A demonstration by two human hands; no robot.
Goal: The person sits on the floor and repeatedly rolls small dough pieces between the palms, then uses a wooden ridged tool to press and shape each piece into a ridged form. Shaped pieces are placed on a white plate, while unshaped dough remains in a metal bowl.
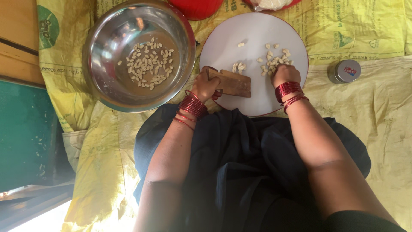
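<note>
My left hand (204, 83) grips the left end of a small ridged wooden board (231, 82) that rests on a white round plate (253, 30) with a red rim. My right hand (285, 74) reaches into a pile of small pale dough pieces (274, 58) on the plate, fingers curled down; whether it holds a piece is hidden. A few shaped ridged pieces (239, 66) lie just beyond the board. Both wrists wear red bangles. A steel bowl (107, 38) to the left holds several shaped pieces (148, 62).
Yellow printed sacks (365, 30) cover the floor. A small round tin (344, 71) sits right of the plate. A red object (195, 7) and another red-rimmed dish (270, 4) lie at the top edge. Green and wooden surfaces (21, 129) border the left. My dark clothing (240, 163) fills the foreground.
</note>
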